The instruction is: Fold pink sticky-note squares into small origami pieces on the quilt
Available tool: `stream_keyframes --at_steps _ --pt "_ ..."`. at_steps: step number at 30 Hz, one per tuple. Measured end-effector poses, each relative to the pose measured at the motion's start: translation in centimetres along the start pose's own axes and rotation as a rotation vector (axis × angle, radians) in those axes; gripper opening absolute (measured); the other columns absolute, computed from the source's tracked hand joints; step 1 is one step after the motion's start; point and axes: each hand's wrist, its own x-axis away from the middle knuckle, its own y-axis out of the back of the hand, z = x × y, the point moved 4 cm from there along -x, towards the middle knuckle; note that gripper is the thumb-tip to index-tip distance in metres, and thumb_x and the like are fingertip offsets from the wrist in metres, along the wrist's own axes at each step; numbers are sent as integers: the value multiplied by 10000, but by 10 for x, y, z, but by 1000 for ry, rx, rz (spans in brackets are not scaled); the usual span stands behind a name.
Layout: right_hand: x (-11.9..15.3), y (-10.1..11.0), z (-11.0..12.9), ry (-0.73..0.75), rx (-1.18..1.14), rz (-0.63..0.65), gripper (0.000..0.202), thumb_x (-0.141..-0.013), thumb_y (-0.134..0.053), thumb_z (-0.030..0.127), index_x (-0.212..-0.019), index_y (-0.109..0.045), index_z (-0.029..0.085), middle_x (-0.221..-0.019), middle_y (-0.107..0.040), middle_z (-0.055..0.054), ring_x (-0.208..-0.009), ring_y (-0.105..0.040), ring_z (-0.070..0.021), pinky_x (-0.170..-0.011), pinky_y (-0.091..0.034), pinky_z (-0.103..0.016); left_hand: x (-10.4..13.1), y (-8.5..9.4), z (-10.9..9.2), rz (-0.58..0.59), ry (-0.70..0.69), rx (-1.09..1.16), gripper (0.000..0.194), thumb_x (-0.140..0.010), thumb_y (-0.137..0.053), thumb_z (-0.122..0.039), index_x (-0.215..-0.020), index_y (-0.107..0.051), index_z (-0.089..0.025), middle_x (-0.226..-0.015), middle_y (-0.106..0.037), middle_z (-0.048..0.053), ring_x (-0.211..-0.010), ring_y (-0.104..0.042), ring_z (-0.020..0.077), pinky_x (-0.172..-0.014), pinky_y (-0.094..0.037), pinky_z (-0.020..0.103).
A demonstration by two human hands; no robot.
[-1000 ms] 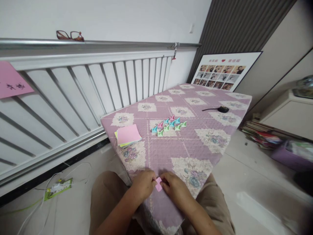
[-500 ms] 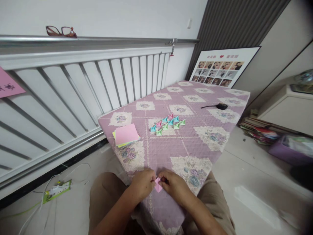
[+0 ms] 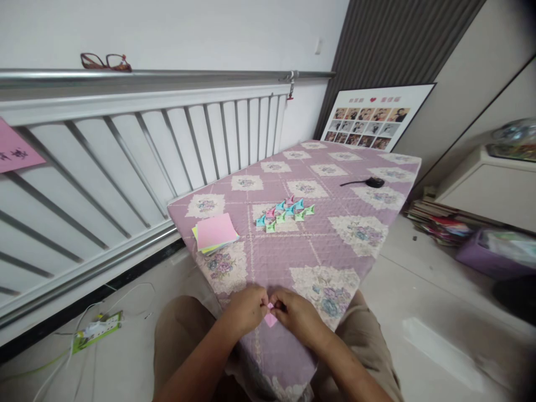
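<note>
Between my two hands, near the close corner of the table, is a small folded pink paper (image 3: 271,319) with a pointed lower end. My left hand (image 3: 250,307) pinches its upper left side with the fingertips. On the upper right side, my right hand (image 3: 290,310) is closed in a pinch as well. The fingers cover the top of the paper, so its upper folds are hidden. Farther up the table stand several small folded paper pieces (image 3: 288,210) in blue, green and pink, in rows. Left of them lies a stack of square paper sheets (image 3: 216,231), pink on top.
A floral purple tablecloth (image 3: 288,251) covers the table. A black long-handled object (image 3: 374,182) lies toward its far right. Along the left runs a white radiator (image 3: 188,139) with glasses (image 3: 106,62) on the pipe above. A power strip (image 3: 97,333) is on the floor.
My fingertips have come slightly closer together over the pink paper's top. The view has tilted and shifted slightly; the other things stay in place.
</note>
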Motion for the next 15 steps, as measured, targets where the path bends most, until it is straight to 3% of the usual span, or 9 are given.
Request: stream_keyframes --at_steps 15 --pt "-13 4 8 160 110 112 92 -715 -583 128 -780 -600 190 -792 -607 -4 -717 -531 -139 -633 -354 -221 1 0 5 11 -41 17 156 -777 -508 -159 -860 -624 -222 -869 -657 -20 -796 -570 140 -674 -369 235"
